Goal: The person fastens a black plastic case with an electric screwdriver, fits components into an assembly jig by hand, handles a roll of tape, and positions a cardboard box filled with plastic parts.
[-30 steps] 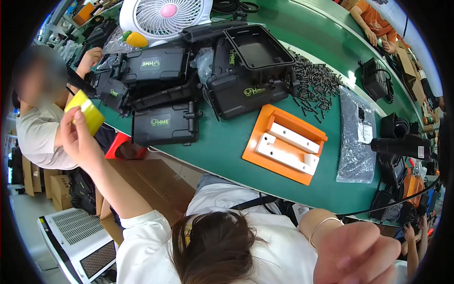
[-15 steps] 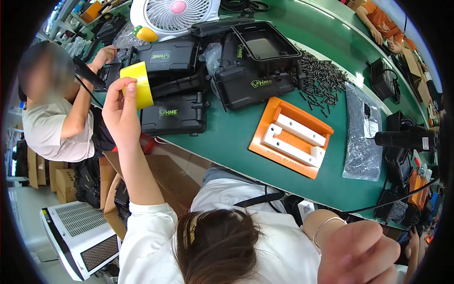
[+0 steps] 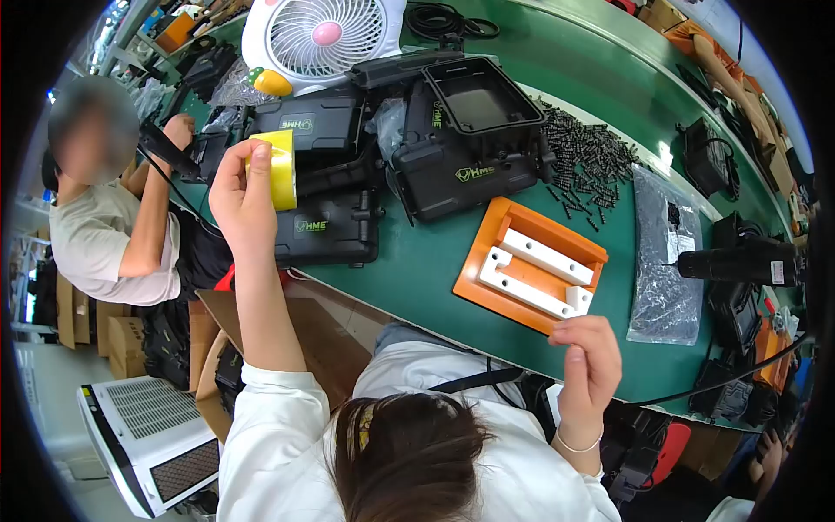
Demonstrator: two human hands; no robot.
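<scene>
Roll (image 3: 283,176) reads bright yellow. Fixture base (image 3: 484,248) is orange; the blocks (image 3: 546,257) on it are white, dotted with dark holes. Benchtop (image 3: 417,291): solid green. Cases (image 3: 435,196): black, with lime-green lettering (image 3: 475,174). Loose small parts (image 3: 593,157): black. Fan (image 3: 361,48): white, with a pink hub (image 3: 327,34); its ornament (image 3: 273,83) is yellow with green leaves. Sleeve (image 3: 278,409): white. Carton (image 3: 335,329): brown. Floor unit (image 3: 135,448): white, its upper grille (image 3: 148,413) striped, the lower panel (image 3: 185,472) dark and crosshatched.

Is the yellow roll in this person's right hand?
No, the left hand holds the yellow roll, well apart from the right hand.
</scene>
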